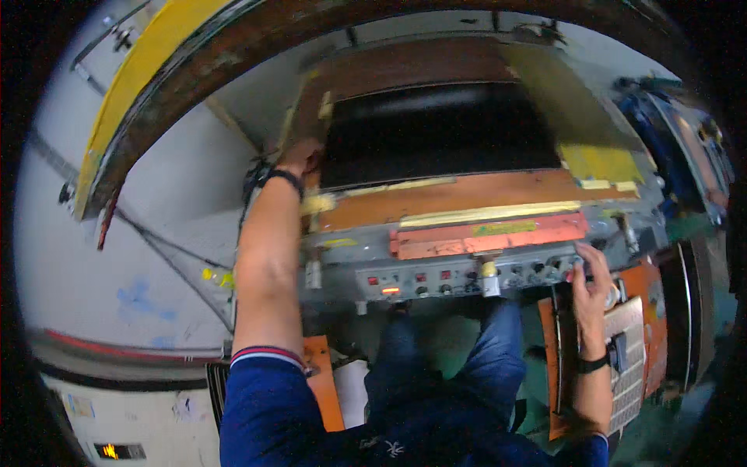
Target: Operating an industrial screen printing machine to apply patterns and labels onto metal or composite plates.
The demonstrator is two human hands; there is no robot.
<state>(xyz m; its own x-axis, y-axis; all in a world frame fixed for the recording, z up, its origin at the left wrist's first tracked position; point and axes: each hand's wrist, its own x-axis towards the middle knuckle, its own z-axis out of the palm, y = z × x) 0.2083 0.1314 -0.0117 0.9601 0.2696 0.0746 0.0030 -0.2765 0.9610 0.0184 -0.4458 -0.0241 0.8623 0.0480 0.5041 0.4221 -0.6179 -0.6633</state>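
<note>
A flat black sheet (440,128) lies on the machine's brown bed (482,191), with strips of yellow tape along its borders. At the sheet's left edge is my left hand (306,158), blurred, its fingers too smeared to make out. My right hand (593,274) is at the right end of the grey control panel (373,289), beside the knobs and a small red button (569,276). Its fingers are curved and apart, with nothing visible between them; whether a fingertip touches the panel I cannot tell.
A large frame with a yellow edge (128,101) arches over the bed. A reddish-orange bar (490,237) sits along the bed's front. Below right are orange boards (642,335) and a pale gridded sheet (622,366). Another orange board (323,389) stands near my legs.
</note>
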